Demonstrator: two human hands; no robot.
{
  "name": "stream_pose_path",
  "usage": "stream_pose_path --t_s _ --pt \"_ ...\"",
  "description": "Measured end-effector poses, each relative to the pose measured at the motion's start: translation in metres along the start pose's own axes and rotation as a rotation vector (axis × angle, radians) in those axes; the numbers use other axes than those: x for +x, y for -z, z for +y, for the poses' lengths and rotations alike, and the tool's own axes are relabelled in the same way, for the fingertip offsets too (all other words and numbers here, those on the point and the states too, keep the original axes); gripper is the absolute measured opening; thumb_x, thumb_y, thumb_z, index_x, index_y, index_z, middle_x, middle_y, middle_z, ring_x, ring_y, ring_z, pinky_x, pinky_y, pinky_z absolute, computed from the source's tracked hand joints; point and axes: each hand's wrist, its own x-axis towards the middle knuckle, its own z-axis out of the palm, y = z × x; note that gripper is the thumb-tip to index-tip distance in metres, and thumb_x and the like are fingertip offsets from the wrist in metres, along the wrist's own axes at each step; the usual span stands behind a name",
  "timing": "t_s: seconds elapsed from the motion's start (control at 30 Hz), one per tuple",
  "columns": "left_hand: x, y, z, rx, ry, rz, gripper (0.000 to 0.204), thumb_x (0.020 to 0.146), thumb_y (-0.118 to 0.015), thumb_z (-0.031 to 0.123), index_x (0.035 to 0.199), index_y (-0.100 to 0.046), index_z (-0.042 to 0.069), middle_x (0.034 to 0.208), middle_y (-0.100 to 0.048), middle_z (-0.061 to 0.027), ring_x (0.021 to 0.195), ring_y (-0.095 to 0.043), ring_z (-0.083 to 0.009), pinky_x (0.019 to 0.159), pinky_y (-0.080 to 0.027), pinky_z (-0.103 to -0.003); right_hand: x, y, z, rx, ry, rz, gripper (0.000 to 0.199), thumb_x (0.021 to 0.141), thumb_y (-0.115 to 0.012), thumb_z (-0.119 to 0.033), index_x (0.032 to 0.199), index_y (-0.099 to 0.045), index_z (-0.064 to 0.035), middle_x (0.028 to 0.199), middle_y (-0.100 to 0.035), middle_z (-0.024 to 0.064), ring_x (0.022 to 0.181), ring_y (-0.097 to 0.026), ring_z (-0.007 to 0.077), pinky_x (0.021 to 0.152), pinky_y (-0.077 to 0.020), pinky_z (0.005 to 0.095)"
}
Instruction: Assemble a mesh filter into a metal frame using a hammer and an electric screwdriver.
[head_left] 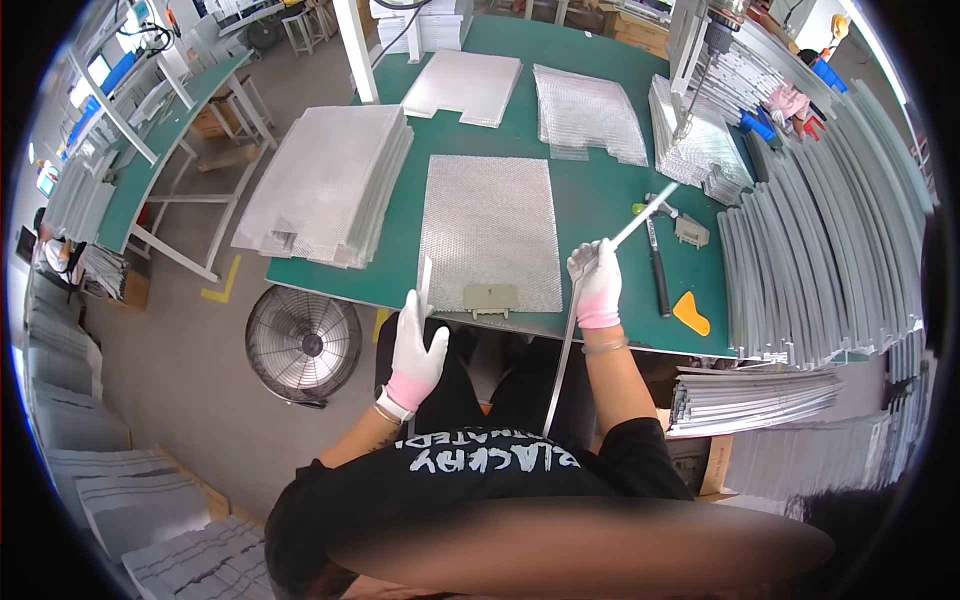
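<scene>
Both my hands wear white gloves with pink cuffs. My right hand [596, 283] grips a long thin metal strip [640, 217] that runs from over the table down past its front edge toward my lap. My left hand [416, 345] holds a second metal strip [424, 283] upright at the near left corner of a silver mesh filter panel [490, 230]. That panel lies flat on the green table [600, 200] in front of me. A beige plastic latch [490, 297] sits on the panel's near edge, between my two hands.
A stack of mesh panels [325, 180] lies at the table's left. More panels [590, 110] lie at the back. Rows of metal strips [830, 250] fill the right side. A hammer [657, 265] and an orange scraper [691, 312] lie beside my right hand. A round fan [302, 342] stands on the floor.
</scene>
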Motion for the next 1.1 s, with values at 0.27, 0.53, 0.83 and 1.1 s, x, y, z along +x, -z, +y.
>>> stream_pose_path --t_s 0.27,0.53,0.83,1.1 --pt "-0.002 0.002 -0.008 0.081 0.003 -0.079 0.073 0.089 -0.059 0.008 0.15 -0.023 -0.008 0.147 -0.036 -0.0246 0.136 -0.041 -0.0331 0.114 -0.032 -0.04 -0.002 0.015 0.008 -0.003 0.04 0.053 0.023 0.104 -0.051 -0.031 0.091 -0.052 -0.0107 0.086 -0.058 0.0041 0.08 -0.057 0.0189 0.078 -0.0501 0.0345" --pt "0.015 0.008 0.022 0.633 -0.283 -0.065 0.068 0.078 -0.073 0.024 0.138 -0.048 0.003 0.143 -0.042 -0.0211 0.128 -0.042 -0.0371 0.107 -0.033 -0.051 -0.022 0.003 0.011 -0.391 -0.052 -0.123 0.022 0.105 -0.047 -0.024 0.099 -0.053 -0.0041 0.09 -0.062 0.0075 0.085 -0.063 0.0182 0.085 -0.0542 0.0348" --pt "0.115 0.039 0.016 0.739 -0.534 -0.699 0.065 0.069 -0.082 0.033 0.123 -0.061 0.004 0.132 -0.055 -0.0187 0.122 -0.052 -0.037 0.102 -0.044 -0.046 -0.056 -0.014 0.02 -1.187 0.21 -0.364 0.012 0.088 -0.064 -0.012 0.09 -0.06 -0.0005 0.092 -0.07 0.0129 0.076 -0.064 0.0202 0.073 -0.0517 0.0338" --pt "0.107 0.036 0.01 0.701 -0.5 -0.589 0.055 0.074 -0.077 0.033 0.121 -0.065 0.008 0.132 -0.056 -0.0176 0.123 -0.051 -0.0376 0.103 -0.044 -0.047 -0.049 -0.023 0.016 -1.444 0.156 -0.362 0.02 0.09 -0.059 -0.02 0.098 -0.063 -0.0015 0.079 -0.064 0.0153 0.077 -0.065 0.0303 0.075 -0.0512 0.0385"
